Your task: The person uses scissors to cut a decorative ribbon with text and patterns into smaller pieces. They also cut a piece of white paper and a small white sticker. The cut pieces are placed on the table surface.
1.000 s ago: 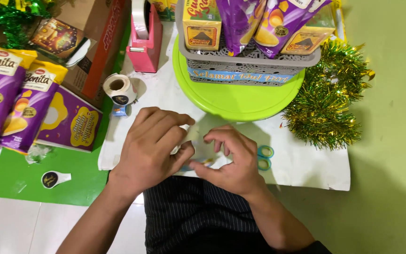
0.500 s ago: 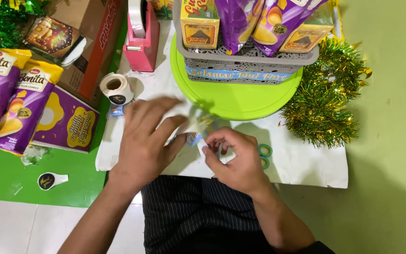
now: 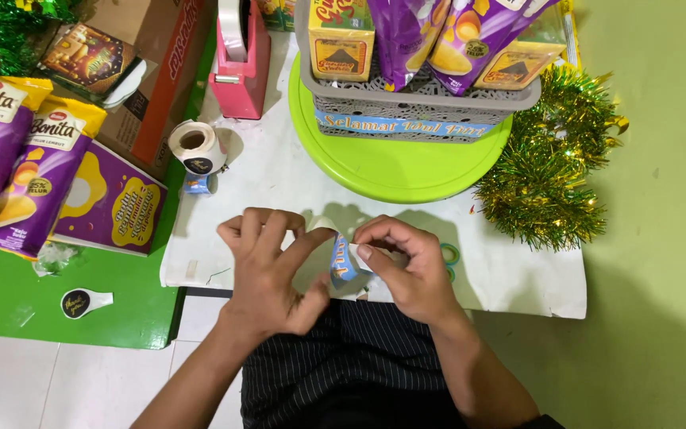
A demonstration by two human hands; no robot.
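At far left, on the green mat [image 3: 132, 314]: two purple snack bags [image 3: 11, 155] lie side by side, with a flat purple-and-yellow box [image 3: 113, 202] just beside them.
Lower left: a small black round sticker on a white backing [image 3: 85, 302] rests on the mat, near a scrap of clear wrap [image 3: 55, 256].
Upper left: an open cardboard box [image 3: 152, 71] stands beside green tinsel [image 3: 5, 28].
Left of centre: a roll of stickers [image 3: 196, 147] lies on the white paper sheet [image 3: 510, 278], near a pink tape dispenser [image 3: 241, 59].
Left hand [image 3: 271, 274]: fingers curled, thumb and fingertips pinching the left edge of the small blue-and-white printed strip [image 3: 341, 260].
Strip: held just above the sheet, between both hands, standing on edge (its print is too bent to make out).
Right hand [image 3: 410, 270]: fingers bent, thumb and forefinger gripping the strip's right side.
Centre, above the hands: a lime-green round tray [image 3: 398, 171] carries a grey basket [image 3: 430, 107] packed with snack packets.
Right of the hand: scissor handles [image 3: 448, 256], mostly hidden.
Far right: gold tinsel [image 3: 553, 167] lies touching the tray's edge.
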